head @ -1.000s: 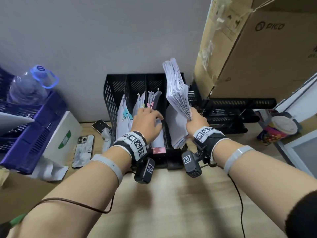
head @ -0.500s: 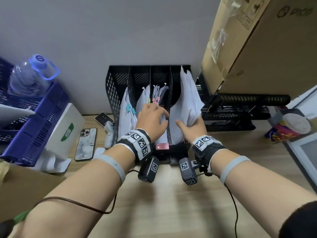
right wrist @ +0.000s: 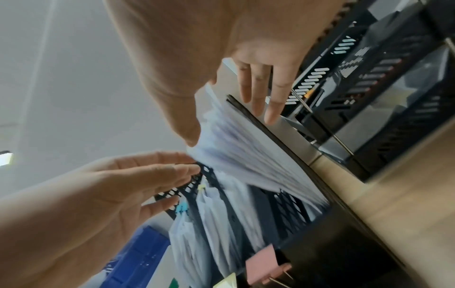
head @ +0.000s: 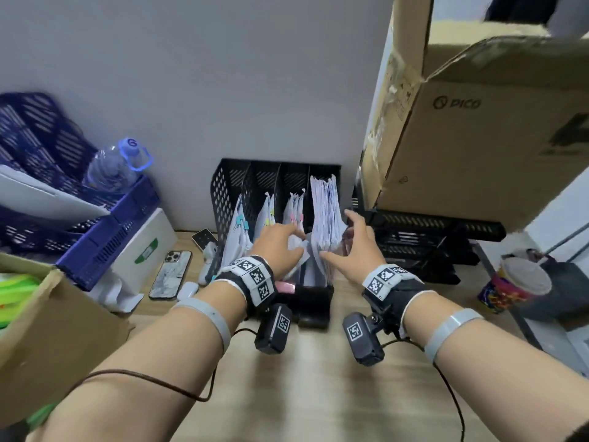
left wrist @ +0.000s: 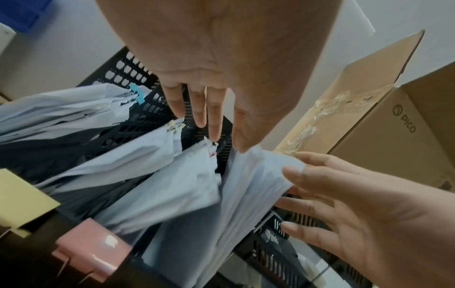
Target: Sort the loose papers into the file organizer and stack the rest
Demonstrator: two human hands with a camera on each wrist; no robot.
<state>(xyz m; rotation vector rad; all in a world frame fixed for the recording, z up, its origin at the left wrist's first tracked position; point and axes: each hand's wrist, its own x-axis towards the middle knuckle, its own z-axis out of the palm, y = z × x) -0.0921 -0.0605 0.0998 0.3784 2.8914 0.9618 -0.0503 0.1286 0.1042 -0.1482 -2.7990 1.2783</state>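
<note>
The black mesh file organizer (head: 229,186) stands against the wall with clipped paper bundles in its left three slots. A thick stack of loose papers (head: 325,215) stands upright in the rightmost slot. My left hand (head: 280,240) lies with straight fingers on the clipped papers of the third slot (left wrist: 172,175). My right hand (head: 357,240) is open, its thumb at the stack's (right wrist: 246,155) near edge. Its fingers (right wrist: 270,101) lie straight along the organizer's outer right side. The left wrist view shows the stack (left wrist: 246,194) between both open hands.
A PICO cardboard box (head: 478,138) sits on black letter trays (head: 430,231) close to the right. On the left are a blue crate (head: 95,224), a water bottle (head: 111,167), a white box (head: 143,247) and a phone (head: 170,274). A paper cup (head: 516,288) stands far right.
My right hand lowered the thick paper stack into the rightmost slot and let go of it. My left hand stayed on the third slot's papers.
</note>
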